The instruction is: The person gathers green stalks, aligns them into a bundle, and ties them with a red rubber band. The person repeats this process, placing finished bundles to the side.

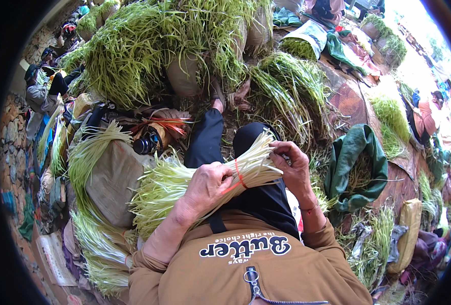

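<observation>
Across my lap lies a bundle of pale green leafy stalks (164, 190), its leafy ends to the left and its whitish butt ends to the right. A thin red tie (240, 173) circles it near the butt ends. My left hand (210, 183) grips the bundle from above, and a loose tail of the tie shows by its fingers. At the butt ends, my right hand (292, 164) has thumb and fingers closed on the stalk tips. The underside of the bundle is hidden.
Tied bundles (103, 251) of similar stalks lie at left, beside a cloth-covered block (115, 183). Red strips (172, 126) lie near my knee. A large heap of greens (134, 49) stands ahead. At right are a green cloth (357, 167) and loose stalks. Other people (42, 91) sit farther off.
</observation>
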The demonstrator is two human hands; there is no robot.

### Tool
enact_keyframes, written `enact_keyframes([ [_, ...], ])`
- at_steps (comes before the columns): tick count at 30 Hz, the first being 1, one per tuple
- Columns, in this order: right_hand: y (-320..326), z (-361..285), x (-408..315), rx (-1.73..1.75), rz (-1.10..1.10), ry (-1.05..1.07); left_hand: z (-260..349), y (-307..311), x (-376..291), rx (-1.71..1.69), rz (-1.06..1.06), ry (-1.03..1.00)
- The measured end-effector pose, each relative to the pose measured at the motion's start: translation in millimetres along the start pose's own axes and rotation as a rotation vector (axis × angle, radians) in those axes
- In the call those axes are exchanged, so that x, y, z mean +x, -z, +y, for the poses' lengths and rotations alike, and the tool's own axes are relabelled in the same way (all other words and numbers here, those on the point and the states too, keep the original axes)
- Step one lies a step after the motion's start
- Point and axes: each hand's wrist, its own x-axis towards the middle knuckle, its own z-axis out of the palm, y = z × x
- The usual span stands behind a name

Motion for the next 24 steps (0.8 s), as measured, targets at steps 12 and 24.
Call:
enact_keyframes([
  [12,6,-87,-28,-0.396,0.016,0.568,-2,4,-19,0.102,0.064,0.049],
  [24,-54,-24,-37,-0.187,-0.241,0.311,6,-11,-29,0.233,0.034,-0.051],
])
